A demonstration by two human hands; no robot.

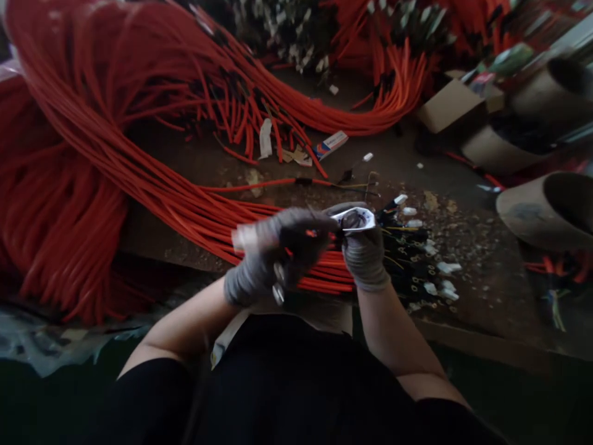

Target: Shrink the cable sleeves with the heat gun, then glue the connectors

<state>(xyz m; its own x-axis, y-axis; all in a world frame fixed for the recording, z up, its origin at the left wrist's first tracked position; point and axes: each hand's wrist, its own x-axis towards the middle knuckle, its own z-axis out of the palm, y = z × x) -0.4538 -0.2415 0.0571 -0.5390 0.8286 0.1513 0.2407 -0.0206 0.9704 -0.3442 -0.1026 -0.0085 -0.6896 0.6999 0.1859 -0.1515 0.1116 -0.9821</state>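
Both hands wear grey knit gloves and meet above a bundle of orange cables (pixel 199 204). My left hand (pixel 285 244) is blurred by motion, with its fingers curled. A pale piece (pixel 250 238) shows at its outer side and a shiny metal piece (pixel 278 292) below it; what it grips is too smeared to name. My right hand (pixel 365 253) is closed on a white piece with dark print (pixel 365 213), thumb across it. Just right of that hand, the cable ends carry white connectors (pixel 448 267) and small ring terminals (pixel 414 287) on black wires.
More orange cables (pixel 60 185) are heaped at the left and along the back. A small printed box (pixel 332 143) and paper scraps (pixel 265 139) lie beyond my hands. Cardboard tubes (pixel 523 207) and an opened carton (pixel 451 105) stand at the right. Debris dots the tabletop (pixel 491 296).
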